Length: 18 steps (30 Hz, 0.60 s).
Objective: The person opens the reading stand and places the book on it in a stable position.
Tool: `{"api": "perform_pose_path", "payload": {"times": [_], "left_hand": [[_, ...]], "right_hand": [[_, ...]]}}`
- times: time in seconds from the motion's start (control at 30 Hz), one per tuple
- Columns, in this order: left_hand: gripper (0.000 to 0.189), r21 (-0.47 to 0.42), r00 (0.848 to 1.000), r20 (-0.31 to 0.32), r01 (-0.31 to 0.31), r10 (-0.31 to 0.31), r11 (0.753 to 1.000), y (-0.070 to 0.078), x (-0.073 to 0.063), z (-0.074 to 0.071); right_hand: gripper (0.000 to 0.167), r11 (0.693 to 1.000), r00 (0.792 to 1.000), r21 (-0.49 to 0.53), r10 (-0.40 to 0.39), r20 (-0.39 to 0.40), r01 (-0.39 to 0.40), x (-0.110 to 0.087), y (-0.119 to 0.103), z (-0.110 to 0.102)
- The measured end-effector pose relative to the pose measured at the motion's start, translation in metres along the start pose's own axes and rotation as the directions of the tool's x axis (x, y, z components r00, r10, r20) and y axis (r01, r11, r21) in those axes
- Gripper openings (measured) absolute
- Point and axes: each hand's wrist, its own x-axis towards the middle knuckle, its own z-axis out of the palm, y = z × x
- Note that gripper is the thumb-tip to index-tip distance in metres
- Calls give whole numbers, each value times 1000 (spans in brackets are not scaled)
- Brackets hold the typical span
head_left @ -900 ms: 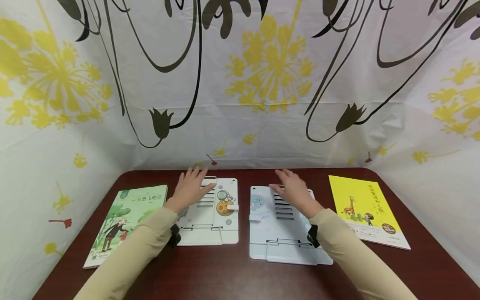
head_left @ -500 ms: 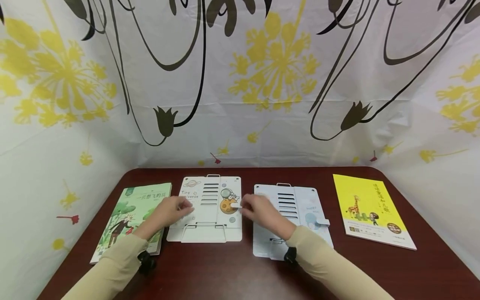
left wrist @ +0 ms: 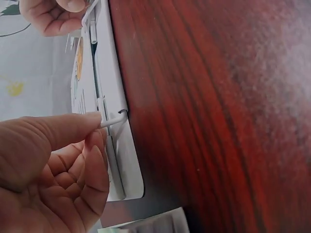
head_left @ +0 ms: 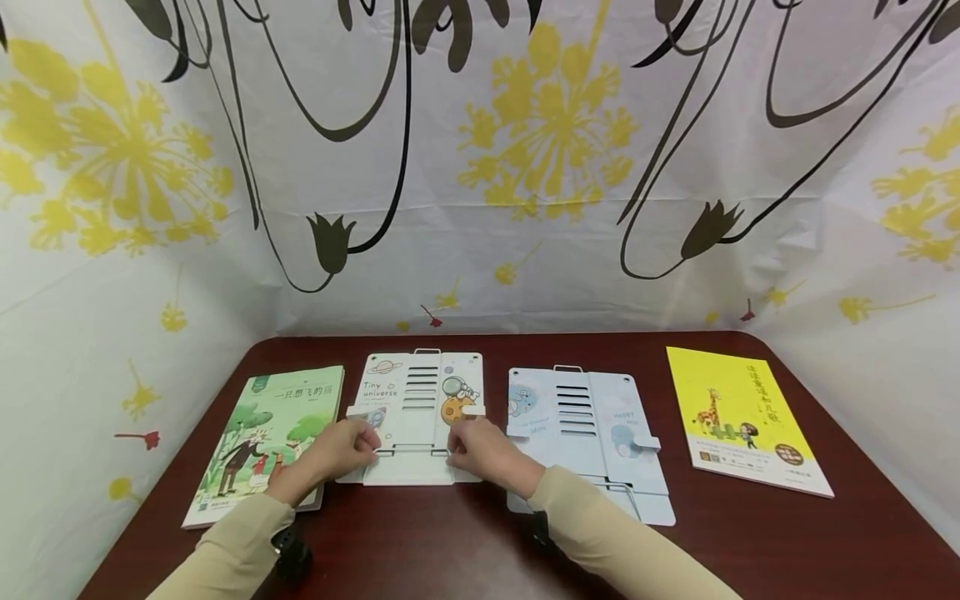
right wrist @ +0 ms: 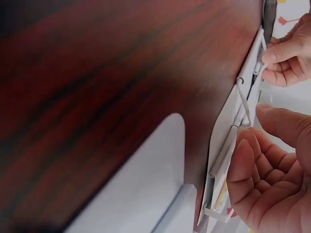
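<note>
Dark red table [head_left: 420, 550] meets a patterned cloth [head_left: 435, 167] behind; on it, the left stand [head_left: 414, 429] lies between the green book [head_left: 277, 417] and the right stand [head_left: 568, 454]. Left hand [head_left: 337, 454] and right hand [head_left: 486, 452] pinch its wire [left wrist: 114, 120] (one at each side, thumb against finger). The yellow book [head_left: 731, 400] lies at far right.

Wht bkstand [head_left: 420, 427] | flat on tbl [head_left: 420, 546] | wire bar [left wrist: 114, 121] up
</note>
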Motion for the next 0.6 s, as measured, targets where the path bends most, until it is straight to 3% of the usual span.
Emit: {"api": "perform_pose_path", "payload": {"times": [0.27, 0.6], "left_hand": [[11, -27, 1000, -22, 14, -15, 1000, -4, -4, 3], [11, -78, 993, -73, -97, 91, 992, -14, -10, 7]], "right_hand": [[10, 1000, 1000, 7, 14, -2, -14, 2, 0, 4], [12, 997, 1000, 82, -3, 29, 1, 5, 0, 6]]}}
